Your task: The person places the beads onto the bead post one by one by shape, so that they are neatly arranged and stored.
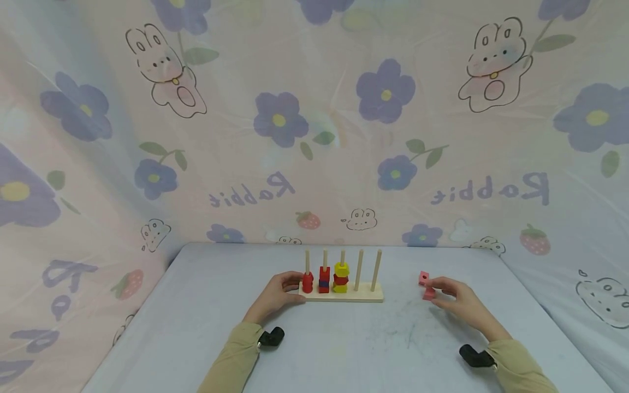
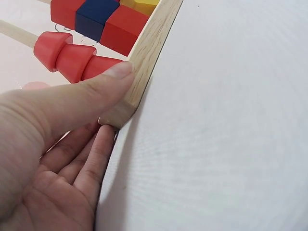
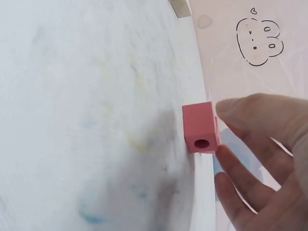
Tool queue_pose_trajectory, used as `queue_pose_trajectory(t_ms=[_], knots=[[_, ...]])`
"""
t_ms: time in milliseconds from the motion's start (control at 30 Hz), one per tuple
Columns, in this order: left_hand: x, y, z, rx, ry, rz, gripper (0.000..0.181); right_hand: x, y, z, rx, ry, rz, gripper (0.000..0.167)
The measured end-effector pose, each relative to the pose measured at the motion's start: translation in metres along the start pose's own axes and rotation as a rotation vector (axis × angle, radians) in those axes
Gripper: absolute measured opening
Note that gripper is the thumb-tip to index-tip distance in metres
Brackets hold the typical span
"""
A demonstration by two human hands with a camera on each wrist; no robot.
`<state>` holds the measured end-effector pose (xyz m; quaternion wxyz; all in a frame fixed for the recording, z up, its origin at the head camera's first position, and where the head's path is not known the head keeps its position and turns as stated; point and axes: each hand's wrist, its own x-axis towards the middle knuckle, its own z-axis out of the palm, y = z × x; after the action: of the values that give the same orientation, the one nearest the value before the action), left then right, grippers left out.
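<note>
My left hand (image 1: 276,297) grips the left end of a pale wooden stacking rack (image 1: 366,295), its thumb along the front edge of the base. Red rounded beads (image 2: 74,57) sit on the first peg, right beside that thumb. The second peg carries red square blocks with a blue block (image 2: 96,18) between them. Yellow and red beads (image 1: 341,277) fill the third peg; two pegs are bare. At the right, two pink blocks (image 3: 198,122) stand close together, one showing a hole. My right hand (image 1: 457,300) is at the nearer block, fingers loosely spread; contact is unclear.
A white table (image 1: 344,349) lies under everything, with faint stains on its surface. A printed curtain (image 1: 334,164) rises behind its back edge. Black wrist-worn devices (image 1: 272,337) stick out from both sleeves.
</note>
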<state>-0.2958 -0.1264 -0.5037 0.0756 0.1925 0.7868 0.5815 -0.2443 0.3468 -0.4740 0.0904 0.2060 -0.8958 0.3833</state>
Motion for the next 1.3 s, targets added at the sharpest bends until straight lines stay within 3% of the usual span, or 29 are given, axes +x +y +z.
queue_pose_trajectory(t_ms=[100, 333, 567, 633, 800, 933, 1067, 1167, 1300], knots=[[-0.001, 0.002, 0.0, -0.008, -0.001, 0.011, 0.059, 0.003, 0.003, 0.0, -0.025, -0.002, 0.0, 0.033], [-0.01, 0.023, 0.0, -0.024, -0.014, 0.028, 0.056, 0.01, 0.008, 0.001, -0.044, -0.039, 0.056, 0.032], [-0.006, 0.015, 0.0, -0.016, -0.005, 0.024, 0.057, 0.014, 0.014, 0.004, -0.109, -0.039, 0.04, 0.026], [-0.01, 0.024, 0.0, -0.017, -0.003, 0.013, 0.056, 0.014, 0.014, 0.004, -0.101, -0.04, 0.027, 0.023], [-0.013, 0.031, 0.0, -0.016, -0.003, 0.012, 0.055, 0.015, 0.011, 0.004, -0.065, -0.064, 0.053, 0.017], [-0.011, 0.027, 0.0, -0.019, -0.004, 0.013, 0.056, 0.016, 0.008, 0.003, -0.057, -0.086, 0.098, 0.016], [-0.005, 0.012, 0.0, -0.014, 0.0, 0.005, 0.058, 0.015, 0.008, 0.003, -0.077, -0.084, 0.13, 0.019], [-0.001, 0.001, 0.0, -0.006, 0.006, -0.001, 0.06, 0.014, 0.008, 0.003, -0.088, -0.074, 0.136, 0.019], [0.001, -0.002, 0.0, -0.011, 0.007, 0.0, 0.06, 0.014, 0.01, 0.004, -0.079, -0.063, 0.121, 0.019]])
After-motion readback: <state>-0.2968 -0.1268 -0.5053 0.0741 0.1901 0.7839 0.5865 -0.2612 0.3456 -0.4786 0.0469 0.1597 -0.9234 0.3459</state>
